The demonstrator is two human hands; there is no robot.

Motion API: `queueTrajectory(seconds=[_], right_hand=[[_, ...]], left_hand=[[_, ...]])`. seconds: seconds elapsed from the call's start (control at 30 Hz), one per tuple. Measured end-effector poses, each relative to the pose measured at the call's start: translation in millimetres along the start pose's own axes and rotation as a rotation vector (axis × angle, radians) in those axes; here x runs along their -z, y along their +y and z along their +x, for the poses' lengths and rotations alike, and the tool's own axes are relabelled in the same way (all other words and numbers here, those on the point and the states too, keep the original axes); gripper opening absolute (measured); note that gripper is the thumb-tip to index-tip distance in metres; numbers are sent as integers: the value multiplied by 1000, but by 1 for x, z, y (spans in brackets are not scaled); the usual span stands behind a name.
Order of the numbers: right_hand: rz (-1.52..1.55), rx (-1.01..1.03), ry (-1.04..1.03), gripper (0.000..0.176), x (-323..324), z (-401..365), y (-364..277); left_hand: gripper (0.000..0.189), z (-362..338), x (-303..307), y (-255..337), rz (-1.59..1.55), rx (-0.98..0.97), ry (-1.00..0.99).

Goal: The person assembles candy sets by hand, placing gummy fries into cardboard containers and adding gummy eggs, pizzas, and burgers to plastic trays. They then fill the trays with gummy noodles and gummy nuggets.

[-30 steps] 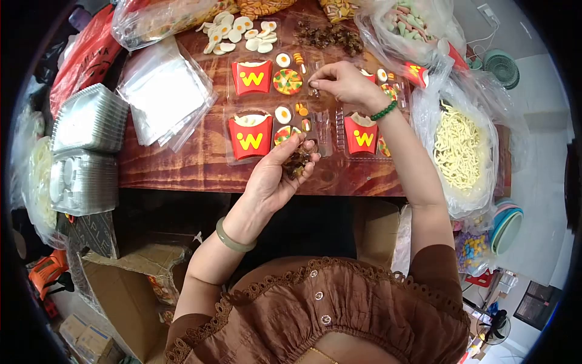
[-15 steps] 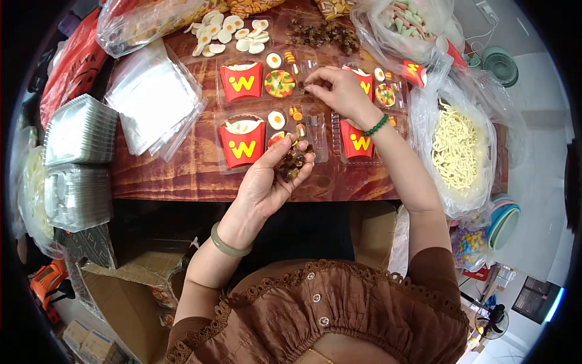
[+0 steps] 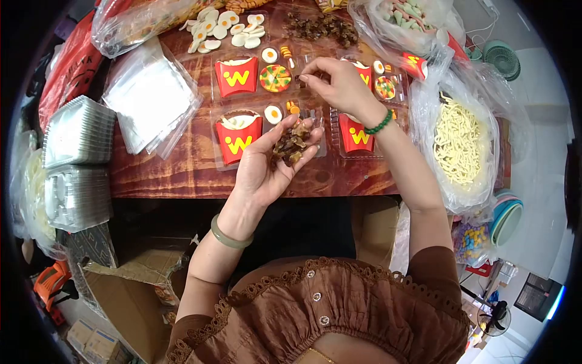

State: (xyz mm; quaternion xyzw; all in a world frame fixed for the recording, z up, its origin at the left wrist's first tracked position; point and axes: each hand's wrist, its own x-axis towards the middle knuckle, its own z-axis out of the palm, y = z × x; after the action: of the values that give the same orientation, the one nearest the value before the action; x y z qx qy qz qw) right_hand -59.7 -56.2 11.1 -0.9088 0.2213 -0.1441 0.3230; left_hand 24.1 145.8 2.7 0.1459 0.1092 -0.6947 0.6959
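My left hand (image 3: 260, 167) is palm up with its fingers curled around a handful of brown gummy candies (image 3: 291, 145). It hovers over the front-left clear tray, partly covering it. My right hand (image 3: 341, 88) pinches at the right end of the back-left tray; a small brown gummy seems to show at its fingertips. In that tray lie a red fries packet (image 3: 236, 77), a pizza gummy (image 3: 276, 78) and a fried-egg gummy (image 3: 269, 55). The front-left tray holds another fries packet (image 3: 239, 138) and egg gummy (image 3: 273, 114). My right hand and forearm partly hide two similar trays on the right.
Loose egg gummies (image 3: 209, 27) and a brown gummy pile (image 3: 321, 29) lie at the back. Plastic sleeves (image 3: 148, 100) and stacked clear trays (image 3: 79, 133) are on the left. A bag of pale, fry-like strips (image 3: 458, 142) is on the right, below a bag of pastel candies (image 3: 409, 15).
My left hand has opened a little, showing more of the brown gummies. My right hand has shifted slightly up and left, still near the back-left tray. The whole view has moved slightly.
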Motion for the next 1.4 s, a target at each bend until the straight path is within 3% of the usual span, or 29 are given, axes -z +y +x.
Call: queueTrajectory(seconds=[0.07, 0.13, 0.23, 0.3, 0.4, 0.47, 0.7, 0.9, 0.97, 1.07, 1.2, 1.27, 1.4], right_hand=[[281, 38, -52, 16, 15, -18, -17], [323, 97, -231, 17, 32, -38, -37], [142, 310, -258, 20, 39, -60, -47], [140, 288, -235, 18, 38, -73, -47], [166, 250, -75, 11, 38, -90, -52], [305, -77, 56, 7, 39, -103, -59], [157, -174, 353, 13, 14, -145, -55], [192, -204, 416, 14, 15, -175, -34], [227, -292, 338, 14, 26, -187, -30], [796, -387, 440, 18, 43, -199, -21], [497, -458, 563, 17, 60, -209, 40], [216, -547, 452, 14, 60, -210, 55], [23, -564, 439, 15, 60, -212, 51]], left_hand=[[28, -2, -2, -1, 58, -21, -8], [29, -1, 1, -5, 54, -23, -5], [30, -1, -2, -12, 54, -15, -9], [30, 0, -4, -18, 59, -4, -13], [31, 1, -7, -27, 87, 5, -5], [32, 1, -11, -34, 115, 4, -20], [34, 16, -18, -75, 55, -86, -2], [35, 25, -16, -109, 122, 6, 28], [37, 30, -14, -116, 58, 94, 49], [35, 36, -14, -126, 24, 158, 9], [31, 42, -17, -132, 41, 206, -4], [32, 46, -16, -133, 52, 212, -2], [32, 53, -10, -132, 95, 194, 25]])
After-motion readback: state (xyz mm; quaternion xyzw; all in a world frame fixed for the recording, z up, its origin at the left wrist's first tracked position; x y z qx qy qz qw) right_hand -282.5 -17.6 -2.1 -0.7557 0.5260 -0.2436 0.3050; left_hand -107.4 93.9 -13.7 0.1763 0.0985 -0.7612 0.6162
